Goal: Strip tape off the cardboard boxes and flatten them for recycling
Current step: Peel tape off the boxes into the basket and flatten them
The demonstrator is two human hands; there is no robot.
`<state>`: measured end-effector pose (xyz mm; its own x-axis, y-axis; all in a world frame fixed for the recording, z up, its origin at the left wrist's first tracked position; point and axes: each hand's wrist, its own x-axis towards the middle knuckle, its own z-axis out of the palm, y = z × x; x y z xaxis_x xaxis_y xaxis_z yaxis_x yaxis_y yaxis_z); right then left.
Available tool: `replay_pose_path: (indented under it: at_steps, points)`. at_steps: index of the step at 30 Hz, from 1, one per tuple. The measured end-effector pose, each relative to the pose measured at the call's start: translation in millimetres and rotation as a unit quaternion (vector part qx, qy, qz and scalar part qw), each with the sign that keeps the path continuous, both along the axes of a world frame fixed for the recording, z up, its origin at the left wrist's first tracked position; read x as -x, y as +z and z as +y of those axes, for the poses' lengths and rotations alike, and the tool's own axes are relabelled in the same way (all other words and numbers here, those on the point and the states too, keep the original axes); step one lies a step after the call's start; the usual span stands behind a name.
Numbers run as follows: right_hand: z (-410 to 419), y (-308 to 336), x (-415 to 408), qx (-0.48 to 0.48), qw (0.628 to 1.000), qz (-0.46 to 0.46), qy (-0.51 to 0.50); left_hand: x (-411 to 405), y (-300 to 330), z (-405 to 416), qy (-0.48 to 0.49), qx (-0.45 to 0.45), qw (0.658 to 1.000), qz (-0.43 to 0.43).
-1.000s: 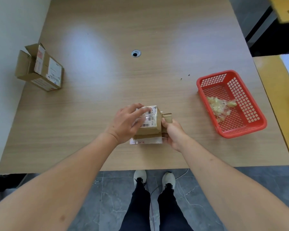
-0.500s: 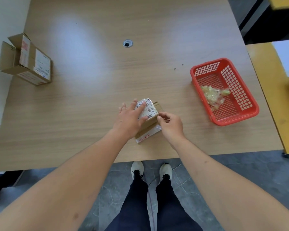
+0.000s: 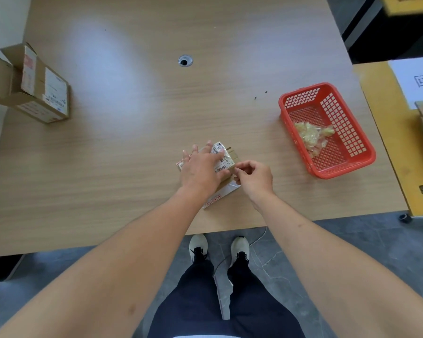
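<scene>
A small cardboard box (image 3: pixel 226 158) with white shipping labels lies near the front edge of the wooden table (image 3: pixel 132 132). My left hand (image 3: pixel 200 168) lies flat on top of it with the fingers spread, pressing it down. My right hand (image 3: pixel 254 178) is at the box's right edge, thumb and fingers pinching there; the tape itself is too thin to make out. A second cardboard box (image 3: pixel 32 86) with open flaps and labels sits at the far left of the table.
A red plastic basket (image 3: pixel 347 154) on the right holds a wad of crumpled clear tape (image 3: pixel 313 134). A yellow bin (image 3: pixel 405 147) with a white sign stands beyond the table's right edge. A cable hole (image 3: pixel 185 61) is at mid table.
The box has been turned and laid lower under my left hand, whose fingers now spread across its top. My right hand has shifted to pinch at its right edge.
</scene>
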<state>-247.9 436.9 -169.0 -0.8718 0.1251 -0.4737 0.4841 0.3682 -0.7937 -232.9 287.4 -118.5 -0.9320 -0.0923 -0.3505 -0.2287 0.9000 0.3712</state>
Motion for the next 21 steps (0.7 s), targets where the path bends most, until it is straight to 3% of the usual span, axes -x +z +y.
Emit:
replay_pose_path:
  at_steps: [9,12,15,18,21]
  points:
    - [-1,31,12,-0.125,0.972,-0.023,0.2,18,-13,-27,-0.118,-0.026,0.993,0.013]
    - [-2,45,17,-0.203,0.934,-0.029,0.293,22,-14,-31,-0.144,-0.031,0.989,0.008]
    - [-8,53,24,-0.324,0.862,0.024,0.388,26,-13,-32,-0.16,-0.026,0.987,0.006]
    - [-11,50,25,-0.378,0.827,0.066,0.41,28,-13,-34,-0.164,-0.025,0.986,0.005]
    - [-6,44,20,-0.354,0.853,0.145,0.357,30,-13,-35,-0.163,-0.028,0.986,0.006]
